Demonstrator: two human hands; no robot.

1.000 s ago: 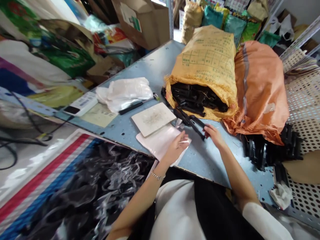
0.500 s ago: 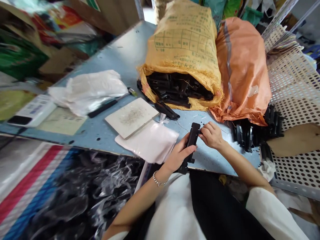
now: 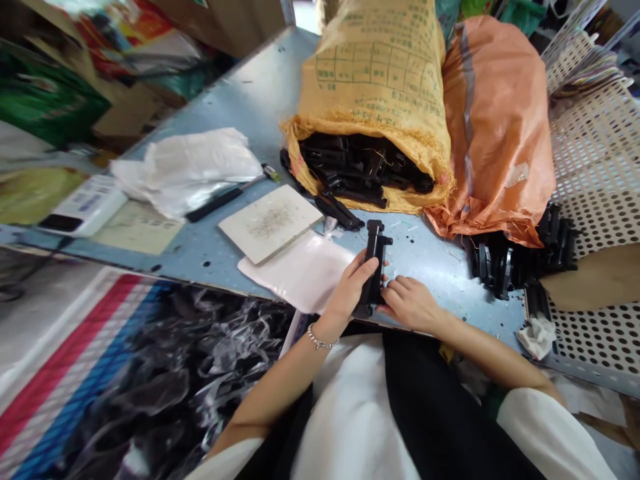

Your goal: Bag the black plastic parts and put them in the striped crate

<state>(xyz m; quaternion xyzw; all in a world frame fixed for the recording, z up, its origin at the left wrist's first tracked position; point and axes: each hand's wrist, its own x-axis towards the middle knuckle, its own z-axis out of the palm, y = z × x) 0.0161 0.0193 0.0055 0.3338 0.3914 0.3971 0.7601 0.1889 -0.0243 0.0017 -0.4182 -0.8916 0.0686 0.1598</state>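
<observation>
A long black plastic part (image 3: 375, 247) with small tabs at its ends is gripped in my left hand (image 3: 347, 290), fingers wrapped round it and thumb across its face. It stands nearly lengthwise to me, above the table's front edge. My right hand (image 3: 411, 303) is closed, its bent fingers against the lower right side of the part. Whether those fingertips pinch the part's edge or a small piece is hidden. Beside my left hand lies a pale pink plastic sheet (image 3: 295, 273), partly under a white square board (image 3: 270, 223) with dark specks.
A yellow woven sack (image 3: 375, 67) lies open towards me, full of similar black parts (image 3: 345, 160). Right of it, an orange sack (image 3: 500, 127) spills more parts. White plastic bags (image 3: 200, 167) and a black-handled tool (image 3: 215, 203) lie left. A perforated white rack (image 3: 595, 187) borders the right.
My right hand has moved down along the part, from near its upper end to its lower side. The part has been turned in my left hand, showing another face.
</observation>
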